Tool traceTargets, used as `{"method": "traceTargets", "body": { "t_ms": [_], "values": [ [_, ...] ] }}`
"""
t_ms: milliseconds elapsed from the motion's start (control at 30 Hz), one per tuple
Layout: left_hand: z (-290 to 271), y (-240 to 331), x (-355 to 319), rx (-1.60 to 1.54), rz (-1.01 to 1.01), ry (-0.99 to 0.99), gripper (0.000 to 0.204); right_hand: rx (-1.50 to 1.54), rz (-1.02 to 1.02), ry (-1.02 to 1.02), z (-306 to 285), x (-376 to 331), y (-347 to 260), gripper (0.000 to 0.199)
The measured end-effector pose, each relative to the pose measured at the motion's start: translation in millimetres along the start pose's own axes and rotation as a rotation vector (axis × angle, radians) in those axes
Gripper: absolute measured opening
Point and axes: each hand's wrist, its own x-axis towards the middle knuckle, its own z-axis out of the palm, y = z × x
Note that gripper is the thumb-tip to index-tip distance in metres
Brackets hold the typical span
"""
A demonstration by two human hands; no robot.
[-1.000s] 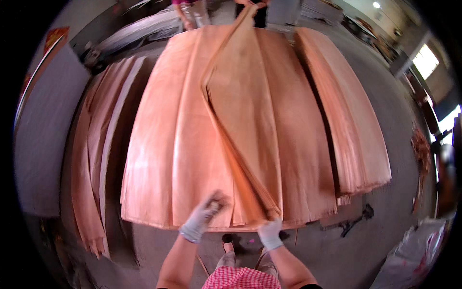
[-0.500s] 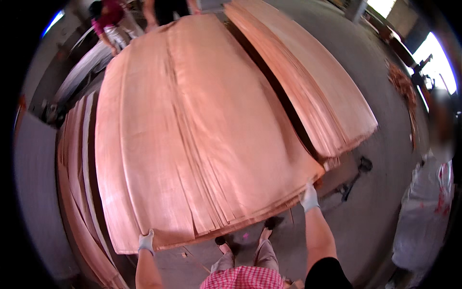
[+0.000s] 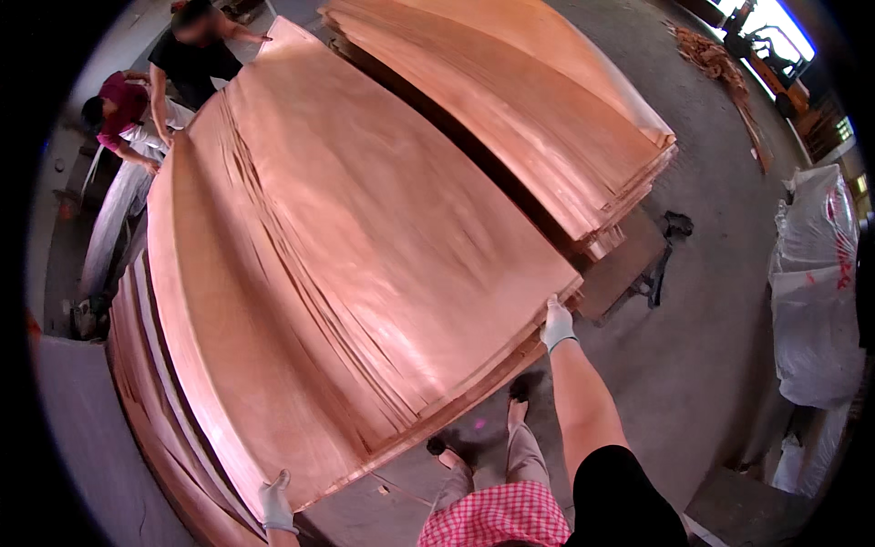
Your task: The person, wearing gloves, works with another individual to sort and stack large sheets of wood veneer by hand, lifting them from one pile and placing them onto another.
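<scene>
A wide, thin reddish wood veneer sheet (image 3: 410, 219) lies over a stack in front of me, with long splits running along its length. My left hand (image 3: 276, 503), in a pale glove, is closed on its near left corner, thumb on top. At the near right corner, my right hand (image 3: 557, 326), also gloved, pinches the edge with the fingers hidden underneath. The sheet's left part sags into a long hollow beside a raised left edge. Across the far end, a co-worker in black (image 3: 196, 59) holds the sheet's far right corner with one hand.
Another veneer stack (image 3: 547, 137) stands to the right behind a dark gap; more sheets (image 3: 137, 392) lie at the left. A second co-worker in dark red (image 3: 123, 109) leans in at the far left. A plastic-wrapped bundle (image 3: 816, 292) stands right, veneer scraps (image 3: 715, 64) beyond.
My view has swung to the right. The sheet's left part now dips into a hollow. At the far end, the co-worker in black has come into fuller view, one arm stretched to the corner.
</scene>
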Motion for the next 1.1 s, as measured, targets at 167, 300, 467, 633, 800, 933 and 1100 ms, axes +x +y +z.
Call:
{"method": "traceTargets", "body": {
  "t_ms": [167,300,467,633,800,933,1100],
  "values": [
    [-27.7,63.1,-37.2,-0.288,0.059,-0.096,0.046,0.038,0.000,0.024,-7.9,30.0,11.4,0.037],
    [-59.4,94.2,-57.6,-0.390,0.054,-0.253,0.046,-0.090,-0.049,0.054,-11.1,36.5,14.0,0.042],
    [-101.4,55.5,-30.9,-0.315,0.042,-0.198,0.049,-0.317,-0.389,0.065,10.9,7.7,34.8,0.063],
    [-55.8,29.7,9.1,-0.153,0.031,-0.170,0.056,-0.869,-0.316,0.446,-0.1,15.2,7.1,0.060],
    [-67.0,-52.2,95.2,-0.016,-0.012,-0.102,0.039,-0.866,-0.229,0.322,5.5,20.5,12.6,0.058],
    [-51.5,-45.0,98.5,0.115,-0.091,-0.082,0.037,-0.961,-0.160,0.245,23.7,6.3,8.4,0.062],
    [-27.9,-36.8,81.2,0.176,-0.107,-0.006,0.043,-1.040,-0.179,0.398,48.0,-17.1,2.7,0.058]
  ]
}}
